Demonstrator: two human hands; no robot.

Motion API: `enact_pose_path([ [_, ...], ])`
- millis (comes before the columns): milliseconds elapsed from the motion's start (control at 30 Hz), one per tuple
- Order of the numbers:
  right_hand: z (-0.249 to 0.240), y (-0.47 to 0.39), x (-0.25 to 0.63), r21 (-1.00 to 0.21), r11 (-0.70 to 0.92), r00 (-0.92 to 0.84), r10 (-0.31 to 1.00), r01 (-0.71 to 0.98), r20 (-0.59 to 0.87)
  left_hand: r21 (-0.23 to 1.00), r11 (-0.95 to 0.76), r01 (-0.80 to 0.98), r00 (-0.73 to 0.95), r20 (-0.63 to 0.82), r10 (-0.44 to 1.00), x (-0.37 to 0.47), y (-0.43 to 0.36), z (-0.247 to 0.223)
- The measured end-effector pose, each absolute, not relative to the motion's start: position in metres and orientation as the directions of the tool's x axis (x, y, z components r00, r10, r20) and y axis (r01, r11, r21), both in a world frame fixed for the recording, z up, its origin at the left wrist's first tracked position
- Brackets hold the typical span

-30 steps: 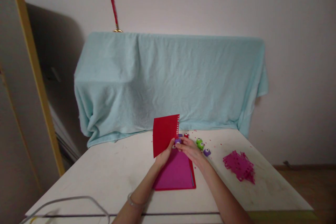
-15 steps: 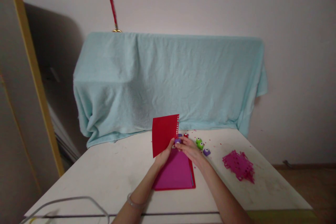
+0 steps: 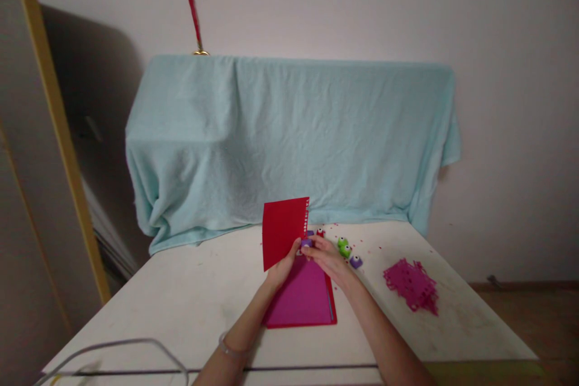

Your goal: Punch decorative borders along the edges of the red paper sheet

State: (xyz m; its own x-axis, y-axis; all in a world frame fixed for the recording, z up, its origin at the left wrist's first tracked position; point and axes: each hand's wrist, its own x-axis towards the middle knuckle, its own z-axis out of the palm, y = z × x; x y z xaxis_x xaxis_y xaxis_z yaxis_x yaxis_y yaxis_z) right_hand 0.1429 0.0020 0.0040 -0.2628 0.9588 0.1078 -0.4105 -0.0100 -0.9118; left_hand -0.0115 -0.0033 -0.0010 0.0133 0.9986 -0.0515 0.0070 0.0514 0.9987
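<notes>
My left hand (image 3: 284, 266) is closed on the lower right part of a red sheet of paper (image 3: 284, 232), which stands tilted up. A row of small punched holes runs down the sheet's right edge. In my right hand (image 3: 328, 256) is a small purple craft punch (image 3: 306, 243) with an eye on it, set at that edge, where the two hands meet. Fingers partly cover the punch, so its jaws are hidden. Below the hands lies a stack of magenta paper (image 3: 301, 301) with red at its rim.
Right of my hands sit green punches (image 3: 344, 247), another purple punch (image 3: 356, 262) and a red punch (image 3: 321, 233). Punched magenta scraps (image 3: 412, 286) are piled farther right. Tiny red bits dot the white table (image 3: 190, 295). A light blue towel (image 3: 316, 139) hangs behind.
</notes>
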Motion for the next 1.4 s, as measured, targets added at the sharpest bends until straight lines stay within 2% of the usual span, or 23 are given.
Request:
enact_pose_path([
  [167,0.006,0.0,0.142,-0.914,0.0,-0.264,0.958,-0.405,0.116,1.0,0.001,0.009,-0.002,-0.001,1.0,-0.012,-0.002,-0.001],
  [300,0.007,0.0,0.142,-0.923,0.0,-0.256,0.961,-0.384,0.106,0.998,0.046,0.048,0.014,-0.047,0.999,-0.013,-0.001,-0.007],
  [467,0.005,0.002,0.142,-0.928,-0.003,-0.263,0.959,-0.373,0.103,0.994,-0.015,0.104,-0.018,0.017,1.0,-0.013,-0.006,-0.003],
  [667,0.001,0.004,0.143,-0.926,-0.001,-0.276,0.955,-0.377,0.112,0.996,0.009,0.084,-0.01,-0.009,1.0,-0.01,-0.013,0.01],
  [1100,-0.001,0.003,0.141,-0.92,-0.007,-0.275,0.955,-0.392,0.11,0.978,-0.161,0.133,-0.087,0.173,0.981,-0.008,-0.008,-0.003],
  [1400,0.0,0.002,0.142,-0.931,-0.001,-0.272,0.957,-0.364,0.105,0.979,-0.177,0.1,-0.085,0.185,0.979,-0.008,-0.007,-0.004],
])
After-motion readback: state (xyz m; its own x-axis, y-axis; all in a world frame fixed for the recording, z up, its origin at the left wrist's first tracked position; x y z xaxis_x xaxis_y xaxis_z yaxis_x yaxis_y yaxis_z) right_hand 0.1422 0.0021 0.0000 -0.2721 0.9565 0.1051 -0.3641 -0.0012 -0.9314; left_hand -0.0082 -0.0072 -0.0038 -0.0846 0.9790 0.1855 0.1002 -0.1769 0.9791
